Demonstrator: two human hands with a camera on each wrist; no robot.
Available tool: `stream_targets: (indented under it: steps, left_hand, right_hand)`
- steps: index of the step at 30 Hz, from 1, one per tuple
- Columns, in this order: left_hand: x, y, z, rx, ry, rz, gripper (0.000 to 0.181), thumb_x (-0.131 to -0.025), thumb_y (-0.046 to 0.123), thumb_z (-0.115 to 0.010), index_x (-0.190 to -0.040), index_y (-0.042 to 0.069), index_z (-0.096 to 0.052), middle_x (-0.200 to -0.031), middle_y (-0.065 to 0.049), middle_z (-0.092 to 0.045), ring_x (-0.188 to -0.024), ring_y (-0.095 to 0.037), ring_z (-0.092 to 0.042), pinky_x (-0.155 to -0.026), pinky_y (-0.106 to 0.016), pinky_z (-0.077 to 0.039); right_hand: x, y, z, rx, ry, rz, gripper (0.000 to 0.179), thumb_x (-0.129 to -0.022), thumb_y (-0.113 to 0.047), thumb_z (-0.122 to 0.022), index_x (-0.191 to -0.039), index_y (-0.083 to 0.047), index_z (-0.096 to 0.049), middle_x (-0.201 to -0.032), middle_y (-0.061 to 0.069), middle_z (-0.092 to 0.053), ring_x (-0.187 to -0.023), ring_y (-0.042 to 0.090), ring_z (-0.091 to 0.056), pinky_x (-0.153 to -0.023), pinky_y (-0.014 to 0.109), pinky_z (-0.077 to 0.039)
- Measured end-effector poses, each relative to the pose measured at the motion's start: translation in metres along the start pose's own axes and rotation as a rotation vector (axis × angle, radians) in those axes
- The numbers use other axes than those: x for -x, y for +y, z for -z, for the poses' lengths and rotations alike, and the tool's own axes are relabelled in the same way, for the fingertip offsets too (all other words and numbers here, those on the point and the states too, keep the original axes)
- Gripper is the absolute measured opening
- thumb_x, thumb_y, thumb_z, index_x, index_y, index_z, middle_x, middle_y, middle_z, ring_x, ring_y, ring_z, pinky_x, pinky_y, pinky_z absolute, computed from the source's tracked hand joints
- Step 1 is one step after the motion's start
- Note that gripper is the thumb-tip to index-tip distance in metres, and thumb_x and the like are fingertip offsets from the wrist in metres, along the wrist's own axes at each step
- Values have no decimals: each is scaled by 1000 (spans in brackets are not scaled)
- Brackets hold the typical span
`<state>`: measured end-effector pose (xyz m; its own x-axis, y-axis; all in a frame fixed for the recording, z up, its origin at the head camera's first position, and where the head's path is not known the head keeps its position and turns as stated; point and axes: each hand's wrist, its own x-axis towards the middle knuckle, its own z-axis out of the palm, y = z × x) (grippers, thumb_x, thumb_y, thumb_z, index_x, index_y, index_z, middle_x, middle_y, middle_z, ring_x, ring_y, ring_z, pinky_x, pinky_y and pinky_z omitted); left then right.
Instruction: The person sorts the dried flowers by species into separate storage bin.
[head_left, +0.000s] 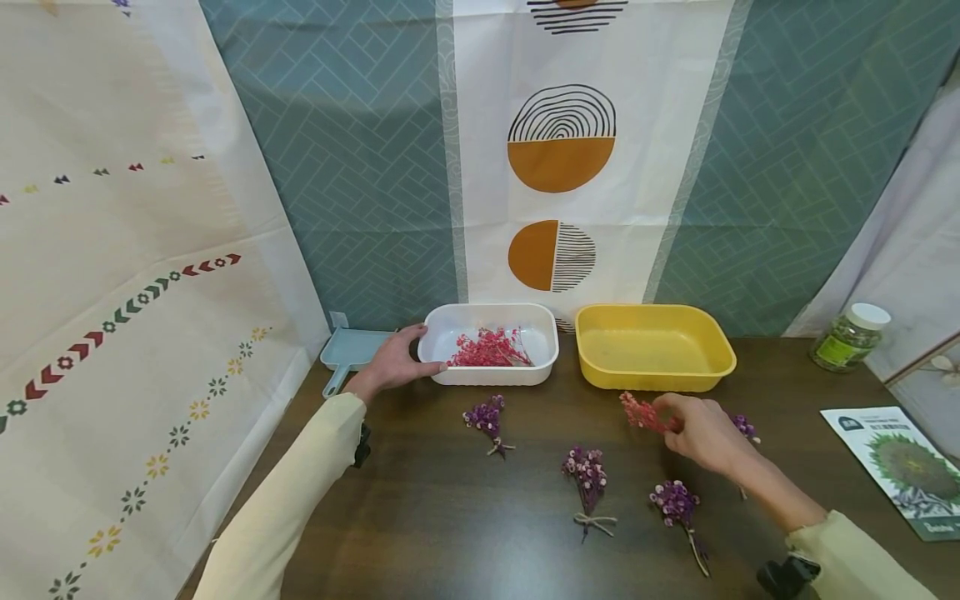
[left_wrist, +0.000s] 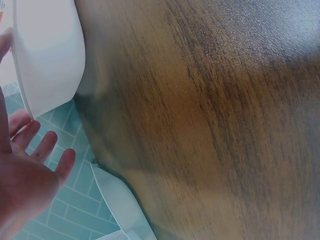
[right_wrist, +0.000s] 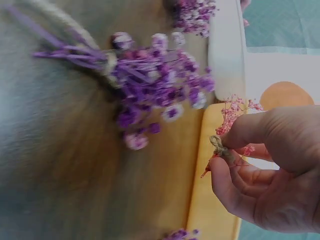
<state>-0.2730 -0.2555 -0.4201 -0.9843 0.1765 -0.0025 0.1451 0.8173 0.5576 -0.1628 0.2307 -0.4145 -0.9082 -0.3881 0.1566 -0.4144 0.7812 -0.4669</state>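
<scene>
My right hand (head_left: 701,433) pinches a small bunch of pink-red dried flowers (head_left: 641,412) just in front of the yellow tub (head_left: 656,382). In the right wrist view, thumb and finger grip its twine-tied stems (right_wrist: 218,145). My left hand (head_left: 397,358) rests at the left end of the white tub (head_left: 491,377), thumb along the front rim and the other fingers spread by the side. More pink-red dried flowers (head_left: 491,348) lie inside the white tub. Purple dried-flower bunches (head_left: 486,417) lie on the table, one of them partly hidden behind my right hand.
A light blue dustpan (head_left: 356,350) lies left of the white tub. At the right stand a green-labelled jar with a white lid (head_left: 851,337) and a flat sunflower-picture packet (head_left: 900,467). A patterned cloth (head_left: 375,167) hangs behind the dark wooden table (head_left: 420,517).
</scene>
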Motion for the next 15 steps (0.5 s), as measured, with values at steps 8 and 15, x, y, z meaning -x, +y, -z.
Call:
stream_targets:
  steps: [8,15]
  left_hand:
    - [0,-1,0,-3,3,-8,95,-80,52,-77,-150,-1,-40,-156,-21,-35,-140,-40,-33,-109,-60,-31]
    - [0,-1,0,-12,-5,-1,94,-82,50,-77,-151,-1,-39,-157,-20,-33,-142,-40,-32,-110,-59,-31]
  right_hand:
    - [-19,-13,4,16,67,136,35,-71,10,-75,-104,2,-69,-74,-3,-55,-63,12,-47,-55,31,-41]
    - [-34,-25,8,5,36,115,36,-74,10,-75,-109,5,-67,-75,0,-55,-64,15,-47,-57,32,-42]
